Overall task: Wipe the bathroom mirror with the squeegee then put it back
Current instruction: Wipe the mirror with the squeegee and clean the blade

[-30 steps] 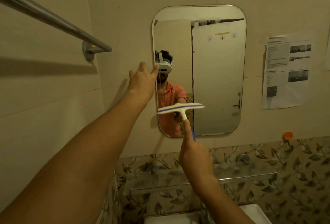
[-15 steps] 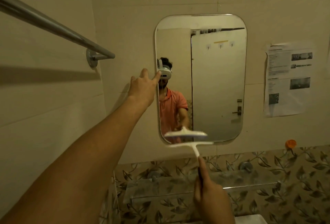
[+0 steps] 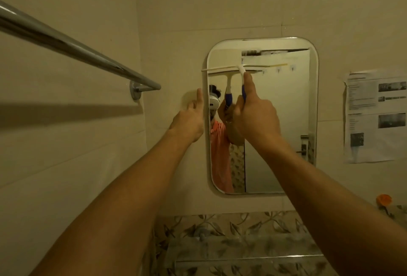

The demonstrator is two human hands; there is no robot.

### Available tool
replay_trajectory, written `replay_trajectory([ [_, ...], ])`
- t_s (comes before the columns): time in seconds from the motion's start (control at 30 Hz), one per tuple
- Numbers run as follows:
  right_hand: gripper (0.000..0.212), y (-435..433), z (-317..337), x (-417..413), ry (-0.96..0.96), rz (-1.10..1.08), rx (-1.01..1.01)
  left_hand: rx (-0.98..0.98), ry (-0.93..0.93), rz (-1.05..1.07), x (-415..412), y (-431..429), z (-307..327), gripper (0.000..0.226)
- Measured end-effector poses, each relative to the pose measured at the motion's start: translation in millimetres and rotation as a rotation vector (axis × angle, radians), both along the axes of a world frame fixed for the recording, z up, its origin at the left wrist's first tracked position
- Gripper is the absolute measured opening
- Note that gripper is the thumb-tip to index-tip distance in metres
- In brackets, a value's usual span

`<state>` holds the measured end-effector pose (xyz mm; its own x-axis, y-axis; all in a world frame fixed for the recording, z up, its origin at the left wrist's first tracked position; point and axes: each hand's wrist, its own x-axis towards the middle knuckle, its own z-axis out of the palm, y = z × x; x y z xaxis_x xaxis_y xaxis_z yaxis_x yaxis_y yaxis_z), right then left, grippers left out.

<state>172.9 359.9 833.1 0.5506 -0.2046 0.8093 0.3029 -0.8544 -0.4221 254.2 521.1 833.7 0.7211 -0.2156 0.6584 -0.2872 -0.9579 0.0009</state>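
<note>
On the tiled wall (image 3: 220, 2), squeegee (image 3: 240, 69) touches the mirror (image 3: 286, 121)

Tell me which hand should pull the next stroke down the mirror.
Right. The right hand grips the squeegee by its handle, with the blade set across the mirror near its top. The left hand holds nothing and sits at the mirror's left edge.

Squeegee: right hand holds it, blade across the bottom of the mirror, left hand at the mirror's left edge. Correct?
No. The head view shows the squeegee blade across the top part of the mirror, not the bottom. The right hand holds it; the left hand is at the left edge.
</note>
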Motion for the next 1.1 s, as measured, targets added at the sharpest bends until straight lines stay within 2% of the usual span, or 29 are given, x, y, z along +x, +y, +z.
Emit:
replay_trajectory([
  [0.2,0.072,10.1,27.5,19.6,0.031,-0.032,-0.069,-0.018,0.004,-0.008,-2.4,-0.4,0.7,0.107],
  [0.43,0.084,12.6,10.1,29.7,0.032,-0.134,-0.119,-0.048,-0.012,-0.039,0.7,3.4,8.9,0.098],
  [0.53,0.088,13.8,-0.9,31.2,0.071,-0.131,-0.111,-0.146,-0.104,0.008,2.1,5.3,20.3,0.087],
  [0.67,0.083,19.3,-16.7,29.1,0.105,-0.128,-0.102,-0.289,-0.218,0.054,3.4,11.1,38.0,0.077],
  [0.83,0.079,23.3,-47.6,17.0,0.172,-0.072,-0.114,-0.145,-0.224,0.028,8.3,10.1,55.9,0.080],
  [0.97,0.074,27.8,-67.7,9.6,0.199,-0.017,-0.094,0.026,-0.171,0.092,7.1,3.5,61.0,0.085],
  [1.1,0.079,26.4,-78.6,11.6,0.201,-0.036,-0.108,0.162,-0.127,0.173,10.2,-2.0,60.3,0.087],
])
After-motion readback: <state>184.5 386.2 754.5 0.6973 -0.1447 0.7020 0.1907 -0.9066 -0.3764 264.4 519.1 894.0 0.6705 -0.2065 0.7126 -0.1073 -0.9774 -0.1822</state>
